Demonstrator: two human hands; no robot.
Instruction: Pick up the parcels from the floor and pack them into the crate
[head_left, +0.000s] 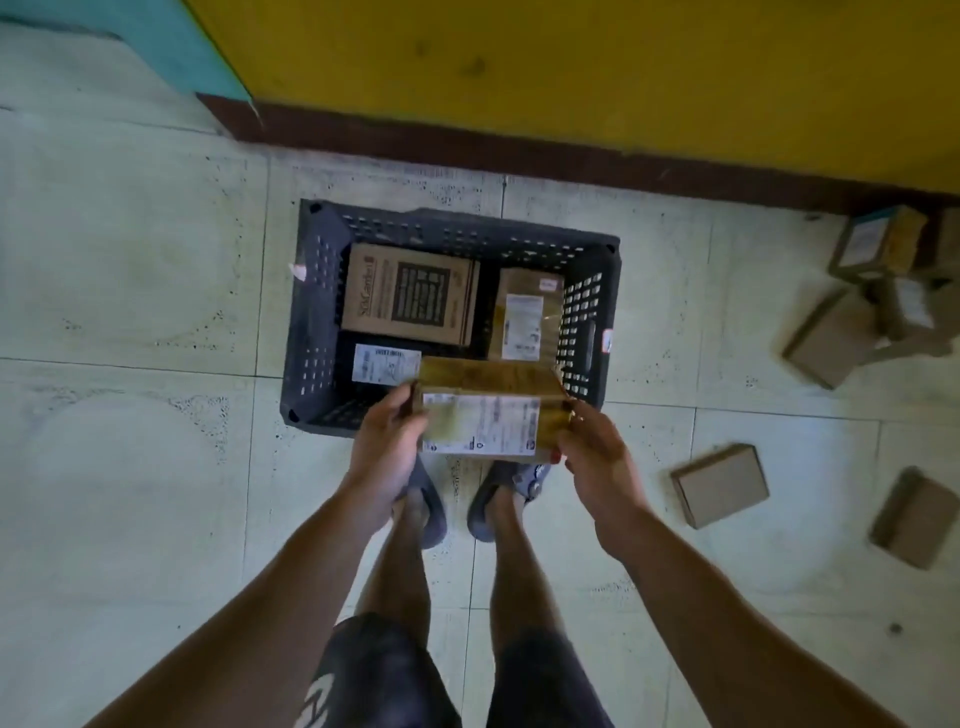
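Both hands hold one parcel (488, 410) between them. The left hand (387, 447) grips its left end with the fingers curled round the edge, and the right hand (597, 457) grips the right end the same way. The parcel is a brown taped box with a white label facing up. It sits level over the near rim of the crate (317, 312); whether it touches the rim cannot be told.

The dark, slotted crate stands on the tiled floor (130, 260) just beyond the hands. Three parcels lie in it. A printed box (410, 293) lies flat beyond the left hand, at the far left corner. A taped parcel (527, 312) with a white label lies beyond the right hand, against the right wall. A dark packet (384, 364) with a white label lies just beyond the left hand, its right part hidden behind the held parcel.

More parcels lie on the floor out past the right hand. A flat box (719, 483) is near it, and a second flat box (914, 517) lies further right. A loose heap of boxes (831, 343) sits well apart from the hand, to the right of the crate and close to the brown skirting (467, 150). Above the skirting is a yellow wall (571, 62).

Below the hands, the person's feet in dark sandals (426, 509) stand just short of the crate.
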